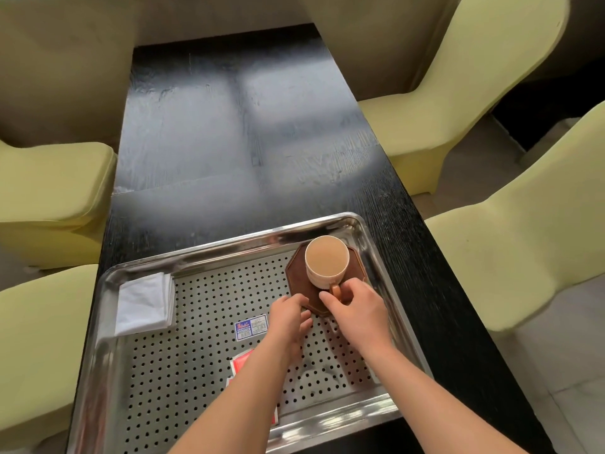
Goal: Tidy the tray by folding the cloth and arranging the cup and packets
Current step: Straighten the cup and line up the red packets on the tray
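Steel tray [229, 244] on black bench [229, 126]. Cup [327, 260], full of milky drink nearly to the brim, stands on a brown coaster [296, 276] in the tray's far right corner. Right hand [357, 309] pinches the handle [335, 290], which points toward the person. Left hand [288, 317] has its fingers curled onto the coaster's near edge, holding it; can't tell if the thumb is underneath. White cloth [144, 303] lies already folded in the far left corner. Blue packet [250, 326] lies mid-tray, just left of the left hand. Red packets [240, 360] are nearer, partly hidden under the left forearm.

Step in hand looks like placing the cup and coaster as one unit. To do it well:
- Move both hands together so the cup doesn't slide off the coaster.
- Slide rather than lift. The liquid is high, so go slow and level, no jerks.
- Perforated floor may catch the coaster edge, so expect small snags.
- Stay off the tray wall, which is close on the right.
- Ease off the handle first, then the coaster.

Packets appear loose and unaligned, so they likely come next.
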The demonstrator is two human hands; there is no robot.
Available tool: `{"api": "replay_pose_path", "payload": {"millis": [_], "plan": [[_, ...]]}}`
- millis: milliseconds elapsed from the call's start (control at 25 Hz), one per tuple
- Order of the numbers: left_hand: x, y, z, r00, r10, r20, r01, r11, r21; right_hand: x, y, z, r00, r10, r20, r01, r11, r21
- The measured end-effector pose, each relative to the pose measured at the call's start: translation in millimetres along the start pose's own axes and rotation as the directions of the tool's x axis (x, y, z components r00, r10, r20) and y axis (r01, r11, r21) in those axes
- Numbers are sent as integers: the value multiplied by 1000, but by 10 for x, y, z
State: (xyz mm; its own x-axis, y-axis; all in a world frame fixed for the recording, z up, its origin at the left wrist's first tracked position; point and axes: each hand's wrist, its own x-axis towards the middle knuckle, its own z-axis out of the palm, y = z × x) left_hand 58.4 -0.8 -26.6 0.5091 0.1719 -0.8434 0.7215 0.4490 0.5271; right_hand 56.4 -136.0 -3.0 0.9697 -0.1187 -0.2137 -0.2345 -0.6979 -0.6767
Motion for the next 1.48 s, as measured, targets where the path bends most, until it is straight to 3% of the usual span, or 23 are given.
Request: {"api": "replay_pose_path", "payload": {"millis": [120, 240, 560, 1000, 1160, 1280, 1480], "plan": [[41, 3, -7, 1000, -18, -14, 18, 999, -31, -11, 179, -28, 988, 155, -26, -150, 980, 128], [70, -3, -8, 999, -36, -26, 35, 998, -56, 70, 316, 40, 921, 377, 95, -389, 882, 265], [72, 74, 68, 1000, -14, 8, 15, 998, -58, 250, 370, 103, 910, 400, 108, -414, 868, 273], [64, 76, 76, 1000, 8, 30, -6, 998, -70, 260, 332, 21, 919, 371, 132, -392, 894, 216], [60, 94, 88, 999, 10, 36, -7, 994, -107, 102, 292, -117, 987, 134, 90, -143, 985, 100], [30, 100, 93, 999, 19, 35, -15, 995, -100, 14, 145, -118, 998, -56, 32, 54, 997, 61], [-14, 119, 88, 999, 11, 34, -8, 997, -77, 99, -10, -7, 1000, -6, -22, 5, 1000, -21]]}}
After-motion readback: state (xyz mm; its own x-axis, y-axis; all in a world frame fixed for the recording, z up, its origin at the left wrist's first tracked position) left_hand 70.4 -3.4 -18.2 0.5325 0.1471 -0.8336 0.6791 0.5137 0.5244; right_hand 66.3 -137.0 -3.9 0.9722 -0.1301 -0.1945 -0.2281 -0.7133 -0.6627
